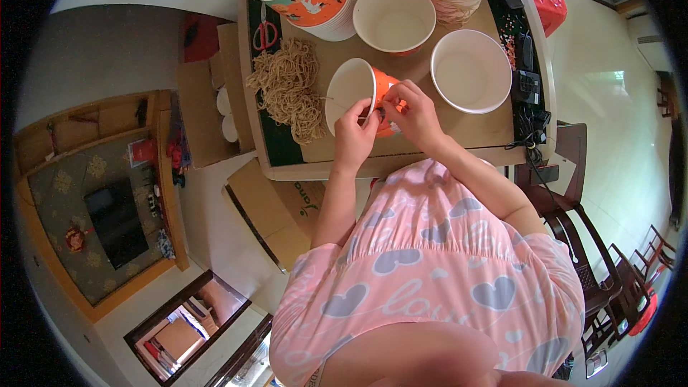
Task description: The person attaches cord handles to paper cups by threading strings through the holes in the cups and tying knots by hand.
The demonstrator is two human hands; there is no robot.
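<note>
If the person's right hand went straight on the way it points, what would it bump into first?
Most likely the paper tub, on its orange outer side: the right hand seems to touch it already, though depth is hard to judge from above.

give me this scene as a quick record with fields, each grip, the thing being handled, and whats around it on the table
left grip: at the rim of the orange paper bucket
right grip: fingers at the bucket's orange outer side; anything pinched is too small to tell
bucket pose: tilted, mouth facing left
left of bucket: heap of tan twine
upper left: red-handled scissors, bucket stack
beyond: open white-lined bucket
right: second open bucket
</note>
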